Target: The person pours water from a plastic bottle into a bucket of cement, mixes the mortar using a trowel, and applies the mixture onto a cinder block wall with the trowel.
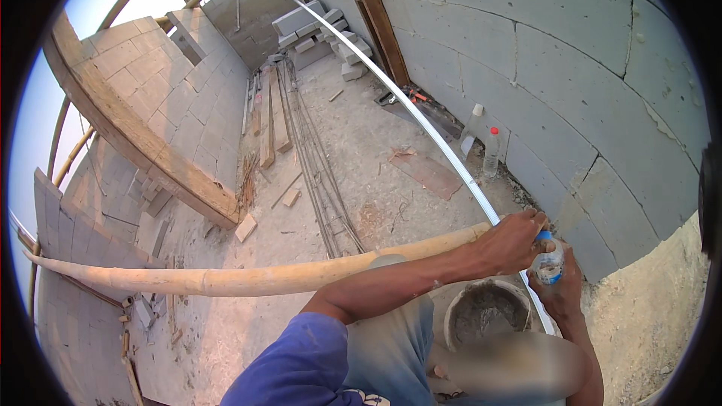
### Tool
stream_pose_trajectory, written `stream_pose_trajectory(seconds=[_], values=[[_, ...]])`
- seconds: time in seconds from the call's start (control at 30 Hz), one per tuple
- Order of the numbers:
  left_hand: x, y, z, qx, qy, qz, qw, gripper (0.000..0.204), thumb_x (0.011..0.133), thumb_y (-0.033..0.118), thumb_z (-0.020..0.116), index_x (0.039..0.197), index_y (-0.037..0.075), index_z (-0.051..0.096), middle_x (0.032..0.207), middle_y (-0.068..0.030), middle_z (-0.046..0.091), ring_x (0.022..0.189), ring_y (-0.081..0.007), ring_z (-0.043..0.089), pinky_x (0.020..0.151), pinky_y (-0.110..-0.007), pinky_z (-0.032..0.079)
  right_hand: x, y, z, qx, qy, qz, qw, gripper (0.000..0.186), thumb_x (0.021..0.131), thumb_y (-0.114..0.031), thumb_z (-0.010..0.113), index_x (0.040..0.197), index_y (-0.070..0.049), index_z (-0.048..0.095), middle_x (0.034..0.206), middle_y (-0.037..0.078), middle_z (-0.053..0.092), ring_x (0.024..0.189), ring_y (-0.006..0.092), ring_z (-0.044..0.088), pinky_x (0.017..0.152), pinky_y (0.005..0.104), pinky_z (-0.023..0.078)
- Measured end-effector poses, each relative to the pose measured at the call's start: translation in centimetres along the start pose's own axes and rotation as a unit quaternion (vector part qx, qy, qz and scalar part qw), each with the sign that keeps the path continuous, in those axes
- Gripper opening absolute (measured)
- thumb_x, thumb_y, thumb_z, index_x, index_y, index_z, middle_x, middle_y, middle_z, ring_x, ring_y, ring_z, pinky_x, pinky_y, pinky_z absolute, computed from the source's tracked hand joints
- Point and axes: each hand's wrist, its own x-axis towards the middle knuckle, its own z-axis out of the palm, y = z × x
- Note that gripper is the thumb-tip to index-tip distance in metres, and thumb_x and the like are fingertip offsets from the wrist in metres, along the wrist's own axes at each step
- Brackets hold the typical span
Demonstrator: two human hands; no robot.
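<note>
My right hand [562, 295] is wrapped around a small clear plastic bottle [549, 265] with a blue label, holding it upright near the grey block wall [571, 75]. My left hand [515, 240] reaches across from the left and closes over the bottle's blue cap [543, 236]. Both hands sit just above a long white pipe [421, 120] that runs away toward the far corner. A round bucket of grey mortar [487, 312] stands right below my left forearm.
A long bamboo pole [226, 280] crosses the view at mid height. Two plastic bottles [490, 152] stand against the wall. Rebar rods [316, 165], wooden planks [271, 120] and stacked grey blocks [316, 26] lie on the dusty floor. A wooden beam [135, 139] leans at the left.
</note>
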Motion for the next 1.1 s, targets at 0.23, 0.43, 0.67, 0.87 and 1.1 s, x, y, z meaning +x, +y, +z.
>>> stream_pose_trajectory(seconds=[0.23, 0.43, 0.67, 0.87, 1.1], values=[[0.9, -0.2, 0.4, 0.123, -0.055, -0.060, 0.989, 0.057, 0.096, 0.049, 0.058, 0.098, -0.008, 0.063, 0.092, -0.0294, 0.065, 0.082, -0.0409, 0.067, 0.073, -0.048, 0.052, -1.2, 0.6, 0.0, -0.069, 0.005, 0.002, 0.998, 0.069, 0.070, -0.012, 0.082, 0.129, -0.002, 0.048, 0.107, 0.022, 0.065, 0.095, 0.0411, 0.067, 0.080, 0.0444, 0.053], [0.6, -0.2, 2.6, 0.064, 0.049, -0.005, 0.997, 0.054, 0.093, 0.046, 0.063, 0.093, -0.008, 0.066, 0.097, -0.0273, 0.067, 0.086, -0.0395, 0.067, 0.076, -0.046, 0.052, -2.2, -0.1, -0.7, -0.103, -0.013, 0.044, 0.994, 0.072, 0.071, -0.009, 0.083, 0.132, -0.001, 0.046, 0.109, 0.019, 0.065, 0.101, 0.0354, 0.066, 0.085, 0.0403, 0.052], [1.0, -2.3, 1.7, -0.029, -0.111, 0.107, 0.988, 0.034, 0.086, 0.012, 0.071, 0.117, -0.001, 0.068, 0.107, -0.0234, 0.069, 0.100, -0.0378, 0.066, 0.089, -0.043, 0.050, -1.9, 1.0, -1.5, -0.083, -0.045, 0.061, 0.994, 0.064, 0.074, -0.019, 0.082, 0.128, -0.005, 0.051, 0.111, 0.020, 0.066, 0.102, 0.0387, 0.066, 0.086, 0.0428, 0.052], [2.2, -1.2, 2.9, 0.053, -0.168, 0.007, 0.984, 0.036, 0.095, 0.030, 0.064, 0.109, -0.004, 0.068, 0.095, -0.0241, 0.070, 0.088, -0.0380, 0.068, 0.081, -0.044, 0.051, -2.7, 3.3, -2.6, -0.137, -0.095, 0.062, 0.984, 0.070, 0.074, -0.023, 0.081, 0.134, -0.007, 0.047, 0.117, 0.022, 0.063, 0.106, 0.0396, 0.063, 0.091, 0.0443, 0.050], [1.8, -2.7, 4.4, 0.103, -0.150, -0.068, 0.981, 0.053, 0.095, 0.044, 0.061, 0.104, -0.008, 0.064, 0.084, -0.0250, 0.068, 0.083, -0.0388, 0.068, 0.078, -0.045, 0.051, -3.7, 2.6, -3.1, -0.177, -0.164, 0.073, 0.968, 0.070, 0.073, -0.014, 0.083, 0.134, -0.007, 0.050, 0.120, 0.019, 0.064, 0.109, 0.0380, 0.063, 0.095, 0.0436, 0.051]])
